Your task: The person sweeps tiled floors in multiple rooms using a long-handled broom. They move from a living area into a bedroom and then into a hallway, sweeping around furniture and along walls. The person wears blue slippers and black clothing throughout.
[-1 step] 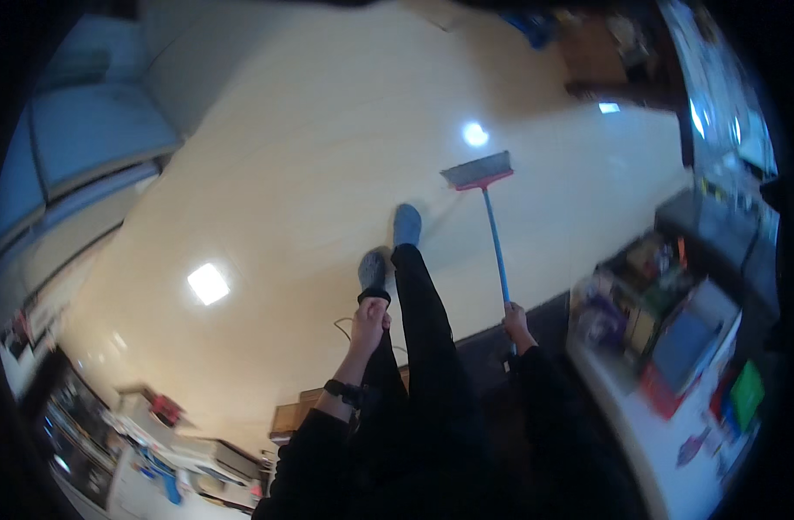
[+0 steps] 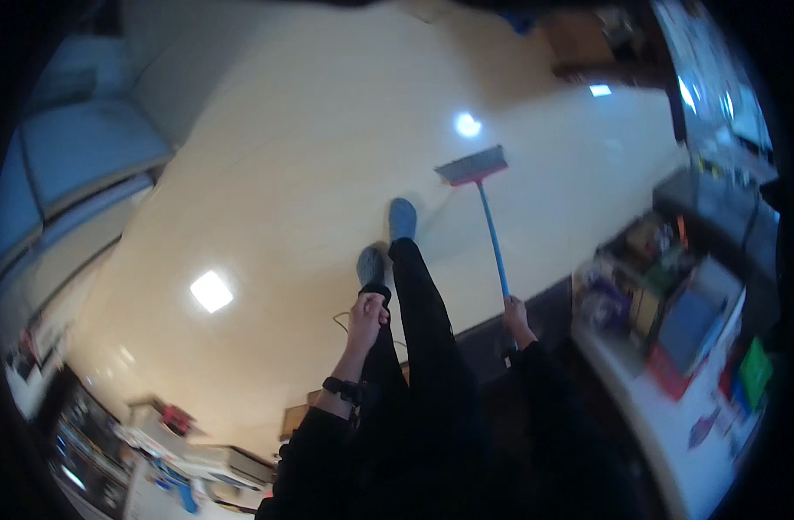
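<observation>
A broom [image 2: 473,166] with grey bristles and a red edge rests its head on the pale floor, ahead and right of my feet. Its blue handle [image 2: 492,238] slants back to my right hand [image 2: 517,319], whose fingers are wrapped round it near the dark lower end. My left hand [image 2: 367,314] is curled into a loose fist in front of my left shin, away from the broom, and nothing shows in it. A black watch or band [image 2: 343,390] circles that wrist. My two feet in grey slippers [image 2: 403,218] stand on the floor.
At right, a white table [image 2: 618,386] bears boxes and a green packet [image 2: 755,374]. A light blue fridge-like cabinet [image 2: 94,152] stands at far left, a cluttered counter [image 2: 159,451] at lower left. Brown wooden furniture [image 2: 579,43] is at the far right. Lights reflect off the floor.
The view has shifted slightly, so the broom and feet sit a little higher and further left in the picture. Both hands keep their holds.
</observation>
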A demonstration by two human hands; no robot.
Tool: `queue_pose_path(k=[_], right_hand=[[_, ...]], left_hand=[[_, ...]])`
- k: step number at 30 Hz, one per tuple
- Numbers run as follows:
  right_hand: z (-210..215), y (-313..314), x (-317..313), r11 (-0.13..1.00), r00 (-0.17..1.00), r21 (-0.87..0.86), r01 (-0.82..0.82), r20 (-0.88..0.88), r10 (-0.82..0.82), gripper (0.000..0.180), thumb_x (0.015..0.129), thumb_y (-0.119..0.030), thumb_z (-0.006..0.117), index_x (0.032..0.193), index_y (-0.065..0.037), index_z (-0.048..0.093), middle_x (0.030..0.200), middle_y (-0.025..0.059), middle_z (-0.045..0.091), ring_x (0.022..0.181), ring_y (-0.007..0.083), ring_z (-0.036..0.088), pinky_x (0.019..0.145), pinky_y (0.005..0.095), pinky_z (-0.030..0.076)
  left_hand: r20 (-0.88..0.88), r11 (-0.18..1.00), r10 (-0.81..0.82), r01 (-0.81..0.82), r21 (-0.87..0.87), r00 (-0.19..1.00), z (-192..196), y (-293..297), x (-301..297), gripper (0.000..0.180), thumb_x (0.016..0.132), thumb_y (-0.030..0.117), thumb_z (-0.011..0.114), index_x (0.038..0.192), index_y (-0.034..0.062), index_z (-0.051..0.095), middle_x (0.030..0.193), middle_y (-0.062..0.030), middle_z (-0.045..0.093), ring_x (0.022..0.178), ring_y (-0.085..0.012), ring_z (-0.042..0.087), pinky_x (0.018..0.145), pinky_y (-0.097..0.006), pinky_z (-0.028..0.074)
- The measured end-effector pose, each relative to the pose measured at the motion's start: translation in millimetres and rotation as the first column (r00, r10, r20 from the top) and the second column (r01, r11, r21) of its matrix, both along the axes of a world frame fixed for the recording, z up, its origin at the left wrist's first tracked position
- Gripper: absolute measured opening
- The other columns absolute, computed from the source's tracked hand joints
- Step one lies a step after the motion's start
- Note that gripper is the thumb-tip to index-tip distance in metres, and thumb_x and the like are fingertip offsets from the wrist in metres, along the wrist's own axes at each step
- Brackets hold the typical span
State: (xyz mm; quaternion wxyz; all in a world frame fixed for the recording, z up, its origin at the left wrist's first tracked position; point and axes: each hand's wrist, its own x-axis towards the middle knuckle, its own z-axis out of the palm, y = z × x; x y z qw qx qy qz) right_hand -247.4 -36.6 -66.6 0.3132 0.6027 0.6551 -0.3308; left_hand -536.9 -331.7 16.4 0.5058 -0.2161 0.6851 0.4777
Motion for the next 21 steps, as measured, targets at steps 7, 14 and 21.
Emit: queue_pose_path(k=[7,14,21], right_hand=[[49.7,-70.2,-20.2,0.997,0.971,0.010,-0.079,-0.223,0.079,0.035,0.096,-0.029,0.044,0.117,-0.004,0.056,0.088,0.0269,0.063,0.085,0.0454,0.060,0.073,0.0541,0.047],[2.8,-10.5,-51.3,0.914,0.903,-0.034,-0.404,-0.173,0.393,0.030,0.093,-0.032,0.047,0.109,-0.009,0.059,0.091,0.0191,0.066,0.086,0.0390,0.063,0.074,0.0516,0.049],[14.8,125.5,104.1,0.968,0.967,-0.012,-0.249,0.046,0.250,0.029,0.093,-0.031,0.047,0.108,-0.012,0.063,0.094,0.0176,0.067,0.089,0.0375,0.063,0.077,0.0496,0.049]], left_hand=[[0.081,0.984,-0.171,0.175,-0.038,0.982,9.6,-17.1,28.4,0.020,0.094,0.027,0.053,0.096,0.0082,0.059,0.069,-0.0010,0.060,0.058,-0.0077,0.055,0.051,-0.020,0.041],[0.080,0.948,-0.302,0.308,-0.079,0.950,-7.9,3.3,65.2,0.020,0.094,0.025,0.051,0.097,0.0077,0.059,0.070,-0.0017,0.060,0.058,-0.0085,0.056,0.050,-0.020,0.042],[0.076,0.939,-0.326,0.332,-0.086,0.942,-15.4,77.7,102.9,0.019,0.094,0.024,0.052,0.098,0.0061,0.059,0.069,-0.0024,0.060,0.057,-0.0085,0.056,0.050,-0.021,0.042]])
